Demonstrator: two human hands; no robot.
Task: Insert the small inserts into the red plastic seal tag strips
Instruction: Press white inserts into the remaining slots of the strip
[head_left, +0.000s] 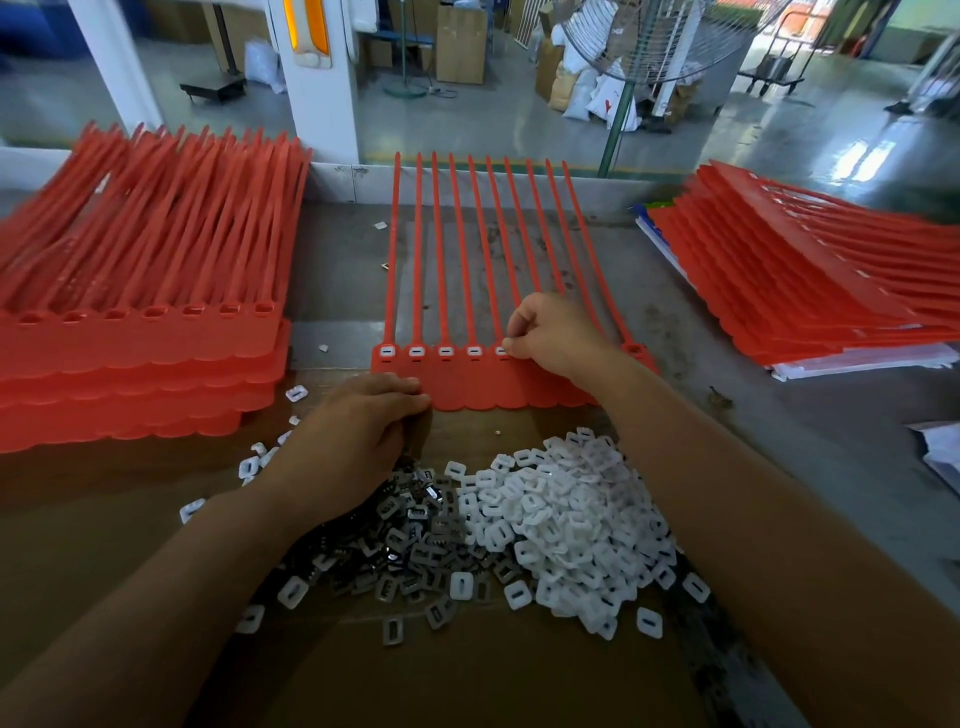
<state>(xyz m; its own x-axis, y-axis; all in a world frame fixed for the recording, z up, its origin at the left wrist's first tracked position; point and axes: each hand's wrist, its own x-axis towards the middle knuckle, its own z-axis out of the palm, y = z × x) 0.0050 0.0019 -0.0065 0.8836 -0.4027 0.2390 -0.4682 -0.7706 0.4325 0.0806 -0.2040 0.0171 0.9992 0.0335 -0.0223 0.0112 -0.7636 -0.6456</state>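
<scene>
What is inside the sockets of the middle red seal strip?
White inserts sit in the five leftmost sockets; the far-right socket looks empty. The right hand covers the sockets between, so those cannot be seen.

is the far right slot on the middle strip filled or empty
Empty: far right slot shows a dark hole in red plastic; the leftmost white insert fills its slot.

Bright, even daylight from the far hall glares on its floor (857, 156), with wide-angle bending and blurred edges
</scene>
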